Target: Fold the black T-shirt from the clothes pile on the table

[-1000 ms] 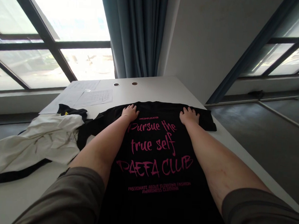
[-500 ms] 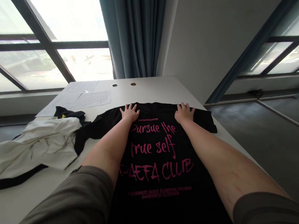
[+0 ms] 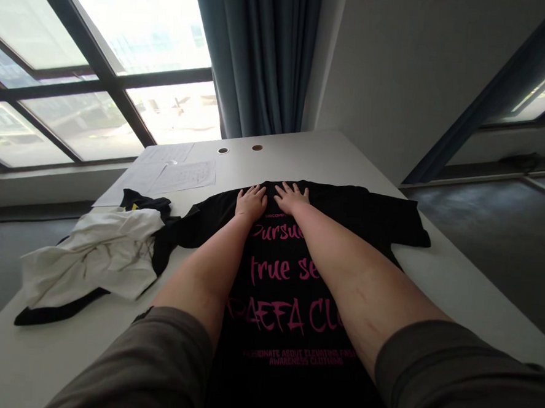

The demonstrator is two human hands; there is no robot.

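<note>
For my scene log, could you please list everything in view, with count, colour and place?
T-shirt: one, black with pink lettering, spread flat on the table before the person.
Crumpled garment: one, white with black trim, left of the T-shirt.
Paper sheets: a few, white, far left of the table.
Table: one, white, two round holes near its far edge.
Curtain: one, dark teal, behind the table.
Windows: left and right, dark frames.
Left hand: flat on the T-shirt's far edge.
Right hand: flat beside it.
</note>
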